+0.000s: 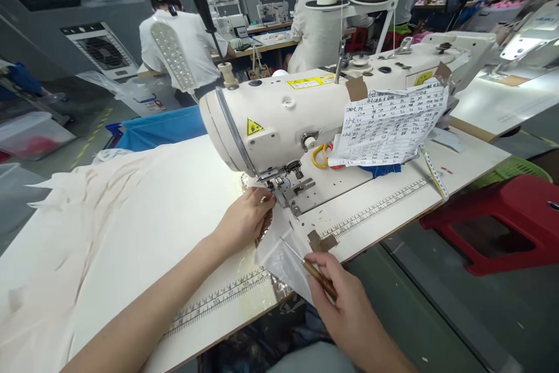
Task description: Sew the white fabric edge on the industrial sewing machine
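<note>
A white sewing machine stands on the table in front of me. My left hand is at its presser foot, fingers bent and closed on the edge of a thin white fabric; the fingertips are partly hidden. The fabric runs from under the foot toward the table's front edge. My right hand is closed around the wooden handle of an awl. The awl's thin metal point reaches up and left over the fabric.
Pale fabric pieces lie piled at the left. A handwritten sheet hangs on the machine, with yellow-handled scissors beside it. A tape measure drapes over the front edge. A red stool stands at right; people sit farther back.
</note>
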Tool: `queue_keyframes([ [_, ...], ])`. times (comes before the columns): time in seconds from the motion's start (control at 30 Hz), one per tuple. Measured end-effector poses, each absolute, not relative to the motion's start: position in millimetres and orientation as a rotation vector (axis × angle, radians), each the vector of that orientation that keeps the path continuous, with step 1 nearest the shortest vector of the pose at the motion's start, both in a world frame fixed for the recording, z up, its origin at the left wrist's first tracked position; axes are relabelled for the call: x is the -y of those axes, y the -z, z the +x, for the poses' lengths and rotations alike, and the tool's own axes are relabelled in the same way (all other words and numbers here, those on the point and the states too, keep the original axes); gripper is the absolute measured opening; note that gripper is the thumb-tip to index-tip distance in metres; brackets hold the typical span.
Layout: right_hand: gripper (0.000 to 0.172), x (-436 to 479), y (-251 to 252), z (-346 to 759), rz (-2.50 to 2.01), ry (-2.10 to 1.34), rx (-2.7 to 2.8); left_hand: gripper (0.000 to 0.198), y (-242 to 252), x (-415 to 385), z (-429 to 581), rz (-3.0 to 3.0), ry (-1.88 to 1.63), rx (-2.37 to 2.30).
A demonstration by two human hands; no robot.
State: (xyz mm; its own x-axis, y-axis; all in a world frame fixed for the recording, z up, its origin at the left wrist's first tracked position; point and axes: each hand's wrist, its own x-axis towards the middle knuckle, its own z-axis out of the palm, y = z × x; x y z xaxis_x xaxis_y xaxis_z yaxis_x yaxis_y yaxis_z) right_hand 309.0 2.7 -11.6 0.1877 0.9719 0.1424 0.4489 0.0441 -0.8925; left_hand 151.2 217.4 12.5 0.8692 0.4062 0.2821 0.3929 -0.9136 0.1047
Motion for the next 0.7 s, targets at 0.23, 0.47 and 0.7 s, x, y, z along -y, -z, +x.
queue_keyframes([
  [0.23,0.018,19,27,314,-1.447,-0.894,1.281,0.038,3,-192,158,2.982,-0.581,-0.823],
  [0.47,0.025,10,20,324,-1.49,-0.454,1.596,0.044,7,-192,146,2.929,-0.582,-0.765],
  [0.7,0.029,5,17,327,-1.533,-0.297,1.72,0.045,5,-192,146,2.919,-0.522,-0.779],
])
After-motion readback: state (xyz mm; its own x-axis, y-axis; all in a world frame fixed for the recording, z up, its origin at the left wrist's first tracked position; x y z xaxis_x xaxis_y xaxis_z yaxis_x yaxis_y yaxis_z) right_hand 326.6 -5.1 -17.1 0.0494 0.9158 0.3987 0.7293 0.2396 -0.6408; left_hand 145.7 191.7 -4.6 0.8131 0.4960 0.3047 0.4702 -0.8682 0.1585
